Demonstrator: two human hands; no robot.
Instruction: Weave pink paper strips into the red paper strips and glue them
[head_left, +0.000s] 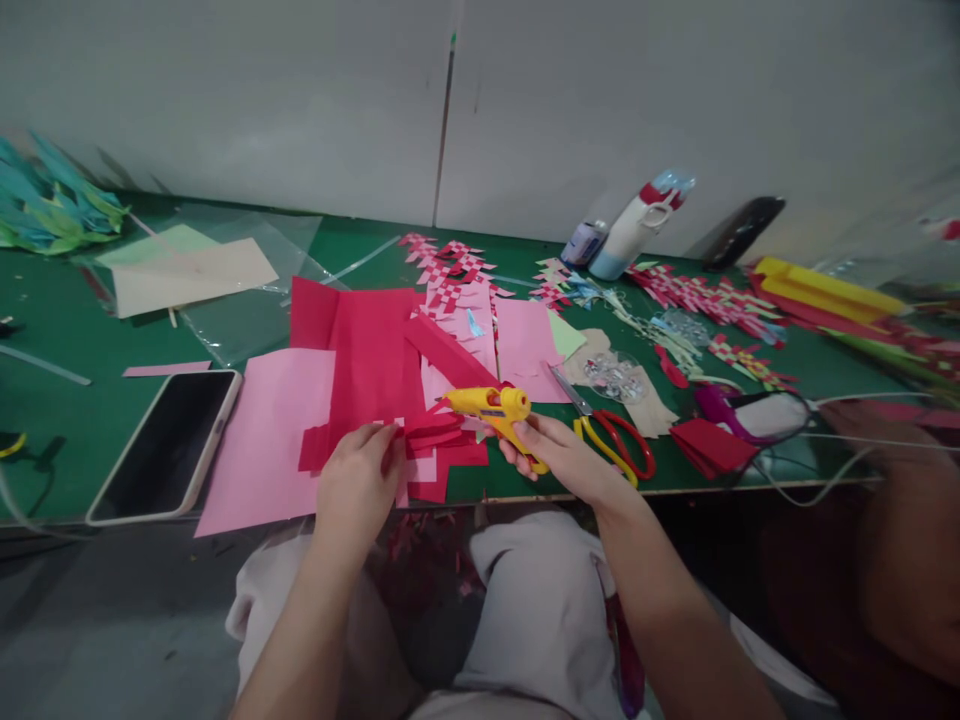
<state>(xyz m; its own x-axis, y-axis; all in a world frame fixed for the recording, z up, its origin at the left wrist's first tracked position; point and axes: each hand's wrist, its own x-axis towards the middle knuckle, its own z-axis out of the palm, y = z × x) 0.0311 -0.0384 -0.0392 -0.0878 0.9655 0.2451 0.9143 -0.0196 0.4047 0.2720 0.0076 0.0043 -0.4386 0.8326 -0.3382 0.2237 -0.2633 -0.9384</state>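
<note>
My right hand (551, 450) is wrapped round the handle of a yellow glue gun (491, 403), whose nozzle points left over the papers. My left hand (360, 475) has its fingers pressed together at a small piece of pink paper (400, 430) by the table's front edge. Red paper strips (435, 432) lie between the two hands. Beneath and behind them spread a large red sheet (375, 350) and a pink sheet (270, 430). Scissors (600, 425) with red and yellow handles rest just right of the glue gun.
A phone (169, 445) lies at the left on the green table (45, 300). Woven red-and-pink paper pieces (446, 270), a bottle (634, 230) and a can (583, 243) stand or lie behind. At the right are cables and another person's arm (915, 540).
</note>
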